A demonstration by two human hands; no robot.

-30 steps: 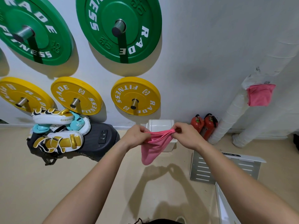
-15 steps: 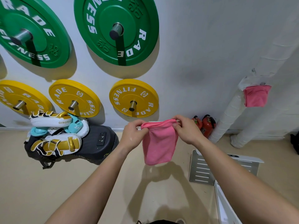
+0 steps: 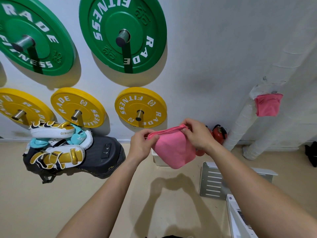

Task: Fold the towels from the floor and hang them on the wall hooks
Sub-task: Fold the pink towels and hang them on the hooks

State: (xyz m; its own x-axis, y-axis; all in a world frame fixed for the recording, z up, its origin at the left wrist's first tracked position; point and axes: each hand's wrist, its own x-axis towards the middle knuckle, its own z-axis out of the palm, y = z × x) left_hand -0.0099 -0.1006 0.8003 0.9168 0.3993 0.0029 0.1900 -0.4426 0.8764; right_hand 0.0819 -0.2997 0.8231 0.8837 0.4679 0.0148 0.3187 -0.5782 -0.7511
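Note:
A small pink towel [image 3: 172, 149] hangs folded in front of me, its top edge bunched between both hands. My left hand [image 3: 141, 145] pinches the left end of that edge. My right hand [image 3: 197, 134] grips the right end, a little higher. The towel's lower corner points down over the floor. A second pink towel [image 3: 267, 105] hangs on the wall at the right, beside a white wrapped pipe [image 3: 240, 131]; the hook that holds it is hidden.
Green weight plates [image 3: 122, 34] and yellow weight plates [image 3: 140, 107] hang on wall pegs. Gold-and-white boxing pads [image 3: 56, 145] lie on a black case [image 3: 103, 157] at the left. A white box [image 3: 158, 159], red extinguishers [image 3: 218, 133] and a metal plate [image 3: 212, 181] are at the right.
The towel went from a drooping strip to a wider folded panel. Both hands rose with it, and my right hand now holds its end higher than the left.

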